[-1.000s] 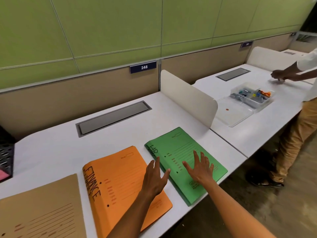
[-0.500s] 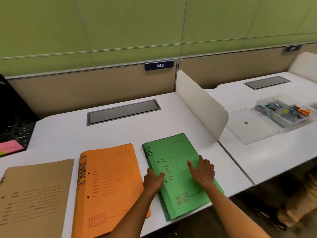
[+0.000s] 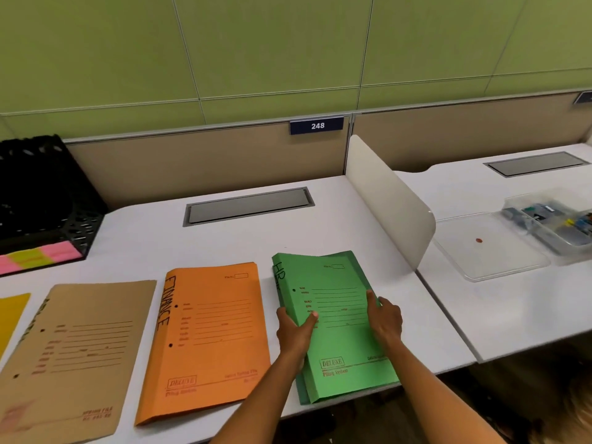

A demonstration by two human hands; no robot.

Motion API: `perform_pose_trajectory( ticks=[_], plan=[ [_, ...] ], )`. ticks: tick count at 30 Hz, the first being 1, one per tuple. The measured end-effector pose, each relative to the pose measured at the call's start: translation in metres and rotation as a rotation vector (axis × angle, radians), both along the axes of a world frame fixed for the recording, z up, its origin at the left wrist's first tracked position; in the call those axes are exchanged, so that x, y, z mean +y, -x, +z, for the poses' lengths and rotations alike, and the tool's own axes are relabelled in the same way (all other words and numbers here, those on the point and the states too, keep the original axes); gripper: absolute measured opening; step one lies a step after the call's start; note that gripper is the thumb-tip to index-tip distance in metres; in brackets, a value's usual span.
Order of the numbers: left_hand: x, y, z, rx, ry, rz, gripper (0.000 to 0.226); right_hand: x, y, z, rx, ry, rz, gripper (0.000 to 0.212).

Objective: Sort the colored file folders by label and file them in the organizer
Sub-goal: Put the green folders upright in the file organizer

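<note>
A green folder (image 3: 336,344) marked HR lies near the desk's front edge, its cover lifted slightly off the layer beneath. My left hand (image 3: 294,331) grips its left edge, thumb on top. My right hand (image 3: 384,318) holds its right edge with the thumb on the cover. To the left lie an orange folder (image 3: 208,331) marked FINANCE, a brown folder (image 3: 73,354) and the corner of a yellow folder (image 3: 9,315). A black mesh organizer (image 3: 41,193) stands at the back left, with pink and yellow sheets (image 3: 35,259) in its bottom tray.
A white divider panel (image 3: 390,200) separates this desk from the one on the right, where a clear plastic box (image 3: 551,219) of small parts and its lid (image 3: 480,248) sit. A grey cable hatch (image 3: 250,205) is set in the desk's back.
Both hands went from hovering over the green folder to taking hold of its two side edges; its cover now lifts. The view swung left, bringing the organizer in.
</note>
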State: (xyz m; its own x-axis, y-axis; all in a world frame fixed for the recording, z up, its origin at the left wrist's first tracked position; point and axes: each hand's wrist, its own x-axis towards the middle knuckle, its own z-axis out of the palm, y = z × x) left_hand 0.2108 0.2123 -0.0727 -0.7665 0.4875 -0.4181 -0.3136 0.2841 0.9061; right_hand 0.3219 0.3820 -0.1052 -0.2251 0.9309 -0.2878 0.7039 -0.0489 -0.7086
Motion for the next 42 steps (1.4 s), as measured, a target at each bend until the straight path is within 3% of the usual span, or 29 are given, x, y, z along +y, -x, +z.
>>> perform_pose_trajectory(
  ticks=[4, 11, 15, 27, 32, 39, 42],
  plan=[
    [-0.007, 0.001, 0.009, 0.113, -0.052, 0.026, 0.053, -0.009, 0.008, 0.011, 0.091, -0.016, 0.011, 0.050],
    [-0.046, 0.029, 0.029, 0.248, -0.194, 0.091, 0.046, -0.041, 0.044, 0.032, 0.308, 0.008, 0.018, 0.056],
    [-0.083, 0.049, 0.046, 0.374, -0.194, 0.150, 0.039, -0.072, 0.075, 0.051, 0.394, 0.006, 0.078, 0.041],
    [-0.258, 0.098, 0.090, 0.600, -0.135, 0.222, 0.087, -0.225, 0.175, 0.095, 0.605, 0.108, 0.313, 0.059],
    [-0.329, 0.123, 0.091, 0.662, -0.125, 0.283, 0.089, -0.299, 0.208, 0.106, 0.654, 0.127, 0.448, 0.070],
    [-0.402, 0.153, 0.090, 0.779, 0.010, 0.420, 0.083, -0.388, 0.256, 0.113, 0.675, 0.146, 0.585, 0.054],
    [-0.433, 0.174, 0.090, 0.788, 0.001, 0.417, 0.080, -0.404, 0.273, 0.113, 0.660, 0.143, 0.577, 0.058]
  ],
)
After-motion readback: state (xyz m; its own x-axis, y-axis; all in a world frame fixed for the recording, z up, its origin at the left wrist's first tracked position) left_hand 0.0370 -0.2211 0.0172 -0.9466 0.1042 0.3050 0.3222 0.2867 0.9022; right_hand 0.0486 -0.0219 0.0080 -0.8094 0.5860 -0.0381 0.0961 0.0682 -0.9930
